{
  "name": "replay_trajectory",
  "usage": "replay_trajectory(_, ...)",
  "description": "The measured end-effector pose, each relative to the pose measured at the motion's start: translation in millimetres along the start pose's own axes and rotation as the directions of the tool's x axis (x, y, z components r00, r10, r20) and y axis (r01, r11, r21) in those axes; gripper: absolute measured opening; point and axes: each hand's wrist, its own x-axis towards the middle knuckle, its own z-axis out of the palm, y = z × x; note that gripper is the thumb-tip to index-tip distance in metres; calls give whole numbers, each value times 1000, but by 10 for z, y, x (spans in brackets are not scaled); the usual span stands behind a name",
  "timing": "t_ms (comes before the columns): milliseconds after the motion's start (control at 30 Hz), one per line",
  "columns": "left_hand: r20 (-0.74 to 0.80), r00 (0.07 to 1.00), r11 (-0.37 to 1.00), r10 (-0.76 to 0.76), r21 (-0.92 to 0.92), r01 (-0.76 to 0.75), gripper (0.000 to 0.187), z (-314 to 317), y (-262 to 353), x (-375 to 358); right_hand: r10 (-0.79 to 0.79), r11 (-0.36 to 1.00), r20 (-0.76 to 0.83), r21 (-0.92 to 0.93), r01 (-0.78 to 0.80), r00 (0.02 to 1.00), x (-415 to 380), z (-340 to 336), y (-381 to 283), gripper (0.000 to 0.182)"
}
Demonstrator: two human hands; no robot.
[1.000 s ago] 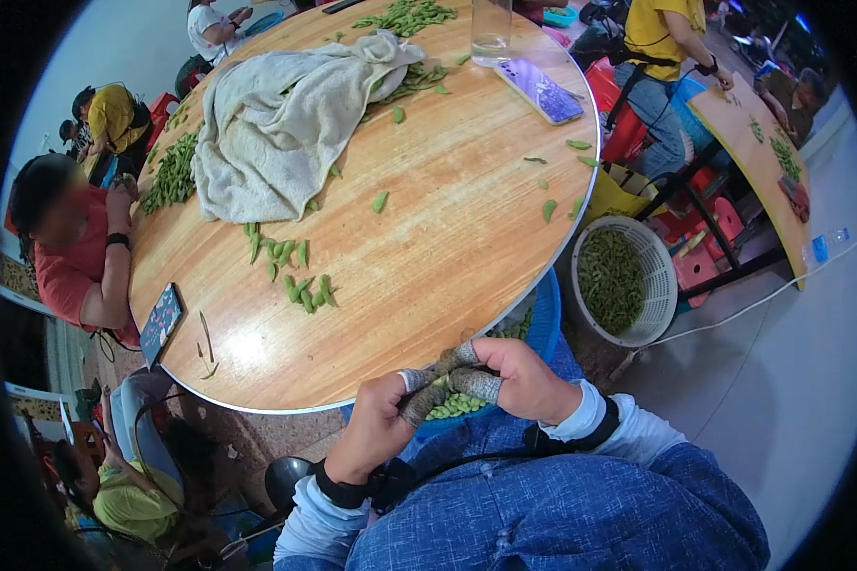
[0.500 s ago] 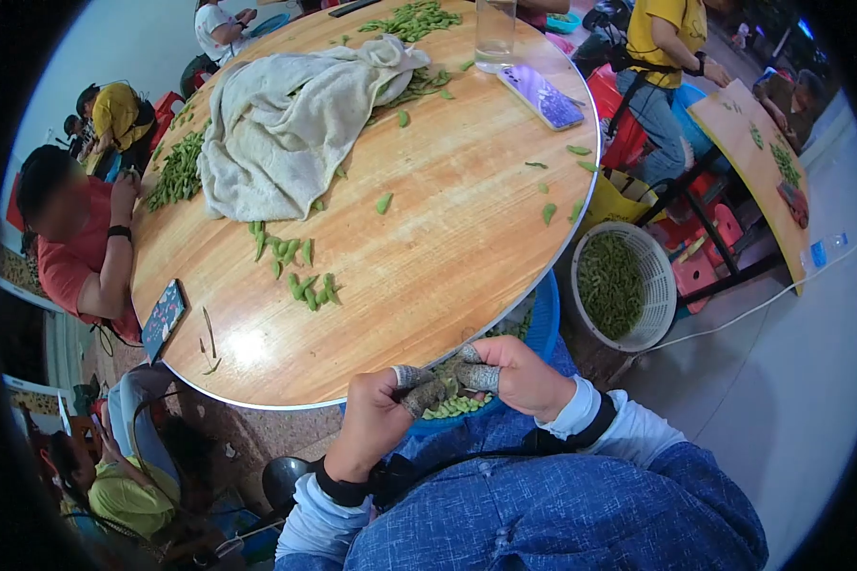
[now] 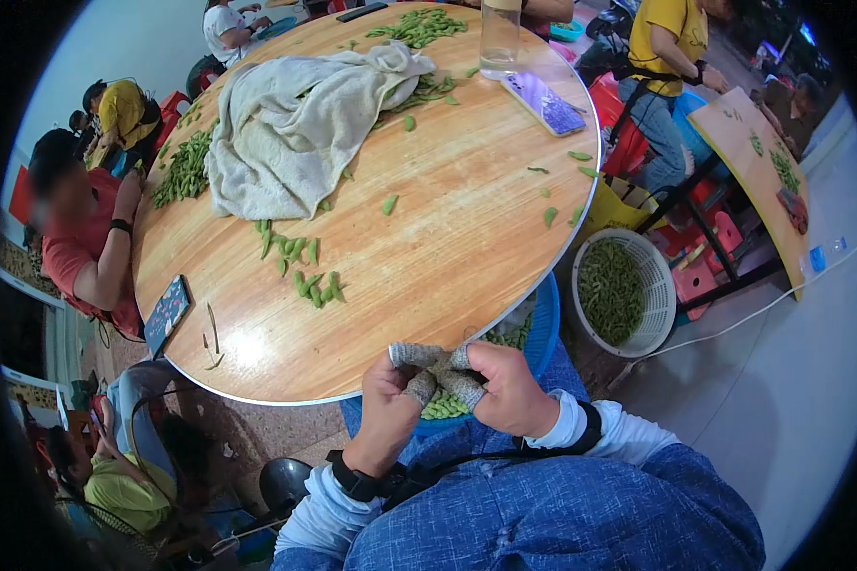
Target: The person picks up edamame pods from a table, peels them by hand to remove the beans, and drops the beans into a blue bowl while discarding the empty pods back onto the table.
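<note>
My left hand (image 3: 388, 400) and my right hand (image 3: 505, 385) meet over a blue basin (image 3: 544, 328) at the table's near edge. Grey covers wrap the thumbs and index fingers of both. The fingers are closed in pinches with their tips close together; whatever lies between them is too small to make out. Below the fingers, shelled green beans (image 3: 445, 405) show in the basin, and green pods (image 3: 510, 335) lie at its right side.
On the round wooden table (image 3: 428, 228) are a cream towel (image 3: 281, 133), pod piles (image 3: 189, 169), a glass (image 3: 499, 40) and two phones (image 3: 545, 103). A white basket of pods (image 3: 611, 290) stands right. A person in red (image 3: 95, 238) sits left; others work behind.
Both hands have shifted slightly, with the fingertips now higher and the left hand a little farther right. The view has moved a little.
</note>
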Motion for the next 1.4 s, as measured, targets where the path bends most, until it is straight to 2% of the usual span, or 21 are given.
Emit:
replay_trajectory(33, -1, 1000, 1000, 5, -21, -5, 23, 1, -19, 4, -20, 1000, -16, -22, 20, 1000, -3, 9, -5, 16)
replay_trajectory(133, 30, 998, 999, 49, 0, -49, 25, -20, -74, 22, 38, 997, 11, 59, -39, 999, -32, -9, 71, 13)
replay_trajectory(233, 70, 997, 1000, 19, 1, -19, 28, -37, -13, 10, 131, 967, 22, 218, -133, 991, -17, -76, 101, 10)
replay_trajectory(333, 172, 984, 997, 33, -75, -20, 32, -63, 30, 16, 303, 728, 242, 566, -387, 922, 38, -212, 143, 10)
replay_trajectory(433, 251, 967, 996, 47, -91, -25, 31, -113, 35, 33, 368, 413, 362, 762, -499, 856, 58, -245, 159, 11)
replay_trajectory(533, 171, 984, 999, -40, -1, 40, 33, -109, 7, 70, 398, 576, 296, 656, -488, 868, 41, -216, 158, 9)
replay_trajectory(567, 152, 988, 999, -40, -7, 41, 32, -95, -6, 76, 306, 779, 200, 509, -366, 931, 34, -187, 123, 8)
replay_trajectory(600, 132, 990, 999, -40, -13, 42, 32, -74, -21, 81, 186, 922, 127, 320, -218, 974, 29, -147, 60, 8)
replay_trajectory(633, 113, 993, 999, -41, -19, 43, 31, -62, -28, 86, 47, 993, 83, 105, -55, 995, 20, -122, 27, 8)
replay_trajectory(667, 102, 994, 999, -45, -10, 46, 31, -57, -22, 88, 65, 997, 116, -45, -60, 991, -6, -138, 79, 13)
replay_trajectory(767, 82, 995, 999, -48, 18, 47, 29, -18, 28, 80, 32, 999, 83, 33, -35, 996, 20, -104, 16, 15)
replay_trajectory(867, 71, 997, 998, -21, 54, 17, 28, 2, 62, 70, 144, 972, 93, 175, -159, 985, -11, -133, 158, 15)
replay_trajectory(967, 54, 999, 996, 9, 86, -13, 26, -45, 33, 38, 261, 871, 119, 398, -287, 958, 49, -254, 45, 14)
replay_trajectory(1000, 57, 998, 996, 24, 89, -29, 25, -75, 6, 40, 297, 825, 174, 449, -344, 939, 73, -321, 2, 11)
replay_trajectory(1100, 54, 999, 1000, -1, 31, 0, 22, -173, -45, 36, 337, 781, 198, 487, -390, 921, 64, -377, 122, 10)
replay_trajectory(1133, 50, 999, 1000, -21, 0, 21, 20, -183, -38, 35, 317, 822, 156, 447, -353, 935, 63, -366, 99, 9)
replay_trajectory(1200, 19, 1000, 999, 19, 49, -20, 20, -98, 54, 12, 270, 891, 78, 357, -280, 960, 63, -304, 15, 9)
replay_trajectory(1300, 25, 999, 995, 43, 90, -45, 24, 12, 62, 53, 168, 969, 55, 175, -175, 984, 45, -227, -3, 9)
replay_trajectory(1400, 90, 995, 999, -29, 49, 25, 25, -31, 89, 78, 132, 967, 94, 208, -150, 987, 46, -187, -1, 9)
